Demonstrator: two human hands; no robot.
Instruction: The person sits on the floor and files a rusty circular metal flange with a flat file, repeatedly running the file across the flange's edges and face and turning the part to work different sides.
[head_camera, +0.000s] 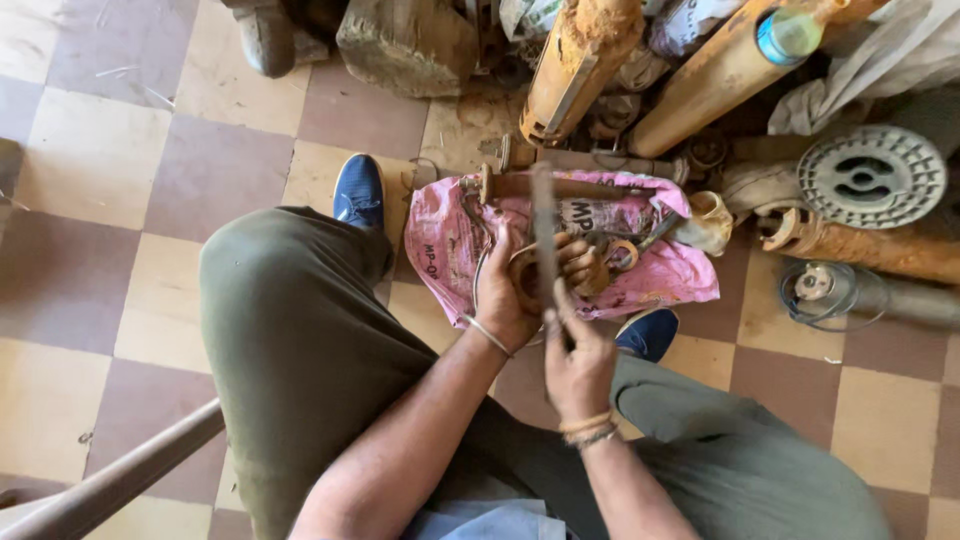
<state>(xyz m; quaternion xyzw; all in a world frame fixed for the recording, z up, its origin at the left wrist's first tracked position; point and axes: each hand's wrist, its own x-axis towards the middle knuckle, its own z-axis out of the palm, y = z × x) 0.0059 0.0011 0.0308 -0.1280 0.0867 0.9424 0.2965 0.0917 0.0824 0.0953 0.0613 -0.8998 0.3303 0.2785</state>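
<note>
Down on the checkered floor (90, 160), over a pink sack (660, 275), the left hand (505, 295) wraps its fingers around a rusty ring-shaped part (527, 272). Right hand (578, 365) pinches a long flat metal bar (544, 235) standing across that ring. Looks like prying or scraping; it'll need a steady grip from both hands.

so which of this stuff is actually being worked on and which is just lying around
In hand:
- left hand gripping a rusty ring-shaped part
- right hand holding a long flat metal tool
- pink sack under the work

Lying about:
- rusty cylinders
- grey slotted disc
- stone block
- bottle
</note>
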